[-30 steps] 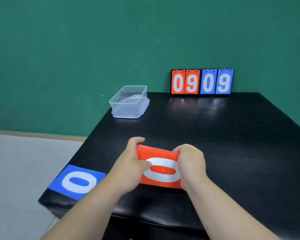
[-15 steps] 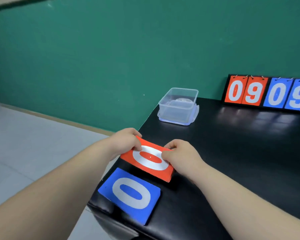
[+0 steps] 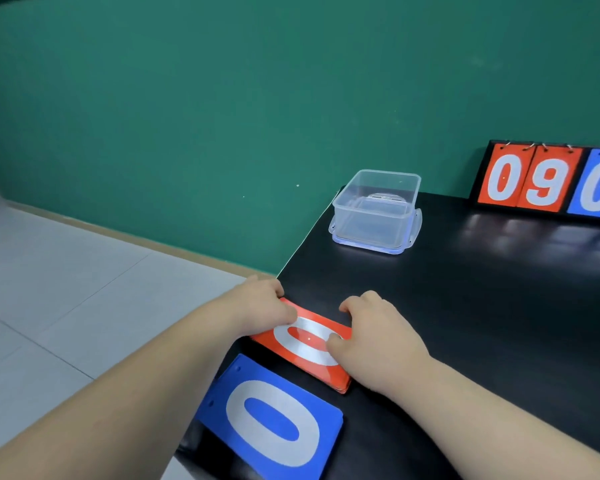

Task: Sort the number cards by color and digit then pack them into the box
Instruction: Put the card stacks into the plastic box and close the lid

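Observation:
A stack of red number cards [image 3: 305, 355] with a white 0 on top lies on the black table [image 3: 465, 306] near its left edge. My left hand [image 3: 260, 306] grips the stack's far left end and my right hand [image 3: 371, 330] grips its right side, fingers curled over the edges. Just in front lies a stack of blue cards [image 3: 274, 420], also showing a white 0, touched by neither hand. The clear plastic box [image 3: 376, 211] stands open on its lid at the table's far left.
A scoreboard stand [image 3: 548, 181] at the back right shows red 0, red 9 and blue 0, cut off by the frame. The table's left edge drops to a grey tiled floor [image 3: 49, 289]. A green wall is behind.
Both hands carried the red stack from the table's front middle to the left and set it down just beyond the blue stack. The view has turned left.

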